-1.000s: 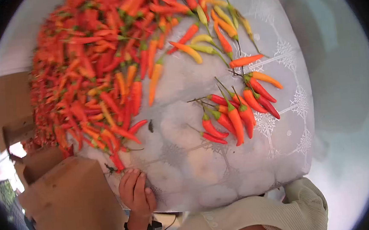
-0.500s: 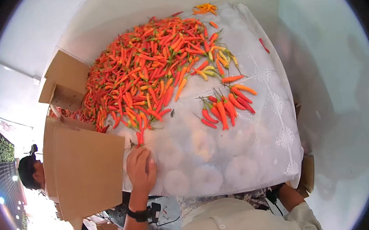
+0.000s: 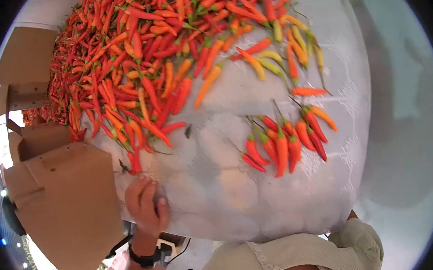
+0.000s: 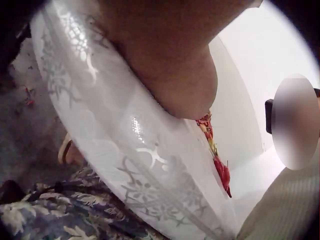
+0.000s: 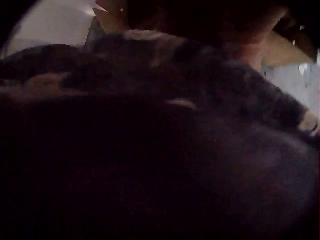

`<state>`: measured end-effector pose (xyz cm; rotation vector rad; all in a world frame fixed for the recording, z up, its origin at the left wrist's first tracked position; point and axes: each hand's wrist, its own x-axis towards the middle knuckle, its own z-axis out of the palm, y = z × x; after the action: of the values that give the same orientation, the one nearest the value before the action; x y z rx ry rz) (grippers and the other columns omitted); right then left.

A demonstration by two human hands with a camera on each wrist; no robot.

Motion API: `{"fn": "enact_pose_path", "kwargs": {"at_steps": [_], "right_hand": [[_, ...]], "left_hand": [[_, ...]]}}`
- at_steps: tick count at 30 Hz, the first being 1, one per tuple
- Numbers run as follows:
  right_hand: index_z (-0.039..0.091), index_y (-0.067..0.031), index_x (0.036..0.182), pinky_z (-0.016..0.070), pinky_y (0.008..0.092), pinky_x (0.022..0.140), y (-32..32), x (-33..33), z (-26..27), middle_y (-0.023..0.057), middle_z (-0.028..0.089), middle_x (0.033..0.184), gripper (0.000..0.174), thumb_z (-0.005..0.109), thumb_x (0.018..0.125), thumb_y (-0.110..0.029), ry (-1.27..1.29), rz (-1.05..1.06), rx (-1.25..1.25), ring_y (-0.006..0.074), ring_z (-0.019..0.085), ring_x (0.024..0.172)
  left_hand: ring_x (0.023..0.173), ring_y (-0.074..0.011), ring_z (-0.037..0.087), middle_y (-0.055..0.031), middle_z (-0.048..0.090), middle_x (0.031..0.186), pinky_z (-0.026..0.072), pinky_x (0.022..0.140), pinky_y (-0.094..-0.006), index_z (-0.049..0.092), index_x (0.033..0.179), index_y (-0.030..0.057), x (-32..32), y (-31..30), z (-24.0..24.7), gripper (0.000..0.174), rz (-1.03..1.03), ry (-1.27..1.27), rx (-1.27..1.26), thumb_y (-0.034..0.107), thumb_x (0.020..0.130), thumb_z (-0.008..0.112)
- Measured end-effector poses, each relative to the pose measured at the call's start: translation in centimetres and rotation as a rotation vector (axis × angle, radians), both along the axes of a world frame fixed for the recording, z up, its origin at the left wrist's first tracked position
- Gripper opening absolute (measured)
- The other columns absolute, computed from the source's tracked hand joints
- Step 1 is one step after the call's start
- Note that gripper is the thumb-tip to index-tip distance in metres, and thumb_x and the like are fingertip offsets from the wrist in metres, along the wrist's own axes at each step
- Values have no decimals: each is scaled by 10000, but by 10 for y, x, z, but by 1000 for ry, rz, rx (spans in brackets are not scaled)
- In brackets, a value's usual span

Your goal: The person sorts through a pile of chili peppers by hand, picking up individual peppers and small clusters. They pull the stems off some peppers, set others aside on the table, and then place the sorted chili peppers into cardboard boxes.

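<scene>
My left hand (image 3: 146, 205) rests on the covered table near its front left edge, fingers loosely bent and nothing gripped. Its fingertips lie right by two red chili peppers (image 3: 134, 162) at the tip of a large heap. That heap of red and orange chilies (image 3: 136, 65) spreads over the back left. A small group of red and orange chilies (image 3: 281, 153) lies right of the middle, stems mostly pointing away. In the left wrist view the hand's underside sits over the tablecloth. Low beneath the table, my right hand (image 5: 250, 52) shows only as a dim patch above patterned cloth; its fingers are hidden.
Yellow and green chilies (image 3: 272, 67) lie at the back right, beside an orange one (image 3: 309, 91). Open cardboard boxes (image 3: 66, 205) stand along the left side. A patterned white cloth (image 3: 221, 200) covers the table; a pale wall (image 3: 401, 122) rises at the right.
The head view tipped up and back, then came close over the table again. My left hand stays beside the same chilies, and the chilies lie as before.
</scene>
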<state>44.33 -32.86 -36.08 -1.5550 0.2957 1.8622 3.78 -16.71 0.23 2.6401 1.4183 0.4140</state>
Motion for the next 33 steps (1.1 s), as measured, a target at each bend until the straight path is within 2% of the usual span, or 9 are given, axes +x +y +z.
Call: {"fn": "enact_pose_path", "kwargs": {"at_steps": [6, 12, 16, 18, 22, 24, 26, 30, 33], "right_hand": [[558, -64, 1130, 470, 309, 606, -69, 37, 11, 43, 615, 884, 280, 583, 870, -164, -141, -18, 45, 138, 568, 709], [560, -56, 1121, 468, 302, 598, -97, 165, 78, 49, 618, 862, 273, 590, 863, -142, -658, -213, 99, 138, 569, 691], [554, -75, 1147, 427, 226, 593, -67, 180, 195, 19, 581, 882, 281, 559, 899, -209, -1203, -270, 430, 82, 540, 727], [545, -36, 1165, 491, 273, 666, -36, 151, 269, 55, 598, 970, 327, 611, 868, -154, -1535, -75, 702, 149, 590, 851], [547, -57, 1153, 470, 293, 699, 35, 49, 380, 53, 569, 998, 357, 656, 829, -162, -1615, 319, 1064, 161, 559, 805], [552, -63, 1154, 483, 321, 711, 68, 26, 394, 97, 559, 1035, 376, 669, 813, -170, -1687, 561, 1185, 196, 578, 817], [551, -61, 1159, 492, 333, 713, 96, 15, 399, 117, 553, 1061, 378, 665, 816, -172, -1732, 752, 1192, 224, 591, 806], [566, -61, 1122, 490, 360, 744, 142, 45, 384, 131, 572, 1031, 330, 641, 824, -179, -1678, 701, 1072, 259, 601, 832], [594, -56, 1073, 479, 395, 807, 176, 95, 361, 152, 602, 1004, 279, 620, 821, -172, -1579, 503, 948, 314, 599, 925]], "left_hand": [[1054, -393, 531, -216, 560, 1133, 403, 943, -471, 567, 1114, -53, -11, -25, -10, 346, 66, -30, 214, 128, 819, 583], [1161, -396, 453, -226, 506, 1208, 347, 1005, -461, 484, 1226, -22, 15, -22, 4, 461, 118, -168, 150, 109, 805, 620], [1174, -373, 442, -214, 473, 1245, 334, 1022, -445, 440, 1280, -14, 20, -18, 18, 557, 195, -278, 37, 117, 784, 658], [1168, -361, 445, -204, 465, 1255, 334, 1026, -435, 423, 1303, -7, 21, -11, 25, 602, 147, -249, 67, 121, 773, 677], [1176, -352, 440, -205, 428, 1283, 349, 1019, -426, 408, 1334, 25, 59, -5, 59, 682, 90, -339, -117, 138, 741, 724], [1180, -349, 439, -213, 408, 1295, 367, 1005, -423, 402, 1345, 42, 85, -6, 73, 722, 70, -492, -458, 152, 721, 748], [1176, -353, 442, -218, 398, 1299, 386, 987, -426, 399, 1352, 52, 104, 2, 70, 753, -37, -385, -437, 159, 703, 765], [1173, -354, 440, -191, 404, 1291, 376, 999, -413, 374, 1372, 60, 133, 14, 57, 866, -256, -125, -170, 132, 628, 811], [1171, -372, 429, -207, 410, 1269, 369, 1005, -412, 376, 1369, 53, 147, 25, 51, 894, -265, -89, -313, 140, 601, 825]]}}
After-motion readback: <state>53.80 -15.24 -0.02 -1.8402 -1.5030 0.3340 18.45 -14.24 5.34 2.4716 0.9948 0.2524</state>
